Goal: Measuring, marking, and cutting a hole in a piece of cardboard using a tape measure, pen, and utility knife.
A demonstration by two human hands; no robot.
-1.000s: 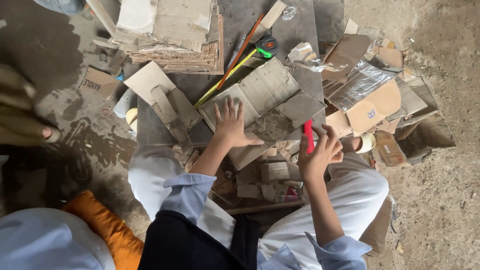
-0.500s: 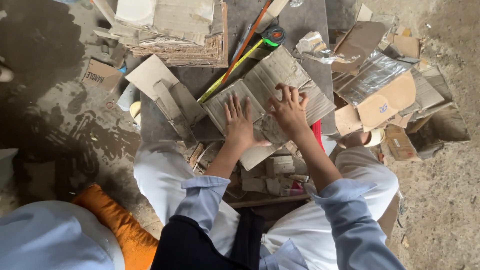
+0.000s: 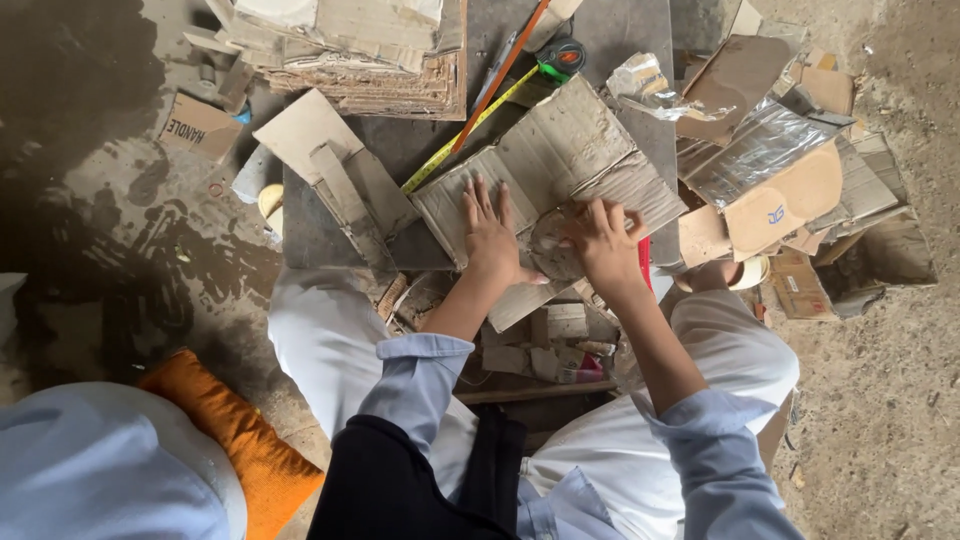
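Fingers of left hand (image 3: 490,232) spread flat on cardboard sheet (image 3: 545,165), grasping nothing; right hand (image 3: 603,245) fingers splayed over round cardboard cutout (image 3: 555,245). Sheet lies on dark slab (image 3: 640,40), long axis running lower-left to upper-right.

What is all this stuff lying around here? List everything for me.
Flattened cardboard sheet: one, grey-brown, on the dark slab, under both hands.
Cardboard disc: one, grey-brown, on the sheet between the hands.
Dark slab: one, grey, bearing the work.
Tape measure: one, dark case, yellow tape run out leftward.
Orange stick: one, slanting beside the tape.
Cardboard stack: one, brown, top left.
Cardboard offcuts: several, brown, left of the sheet.
Crumpled plastic wrap: one, clear, upper right.
Cardboard scrap heap: many pieces, brown and silvery, right.
Orange cushion: one, lower left.
Left hand: flat on the sheet.
Right hand: on the disc's edge.
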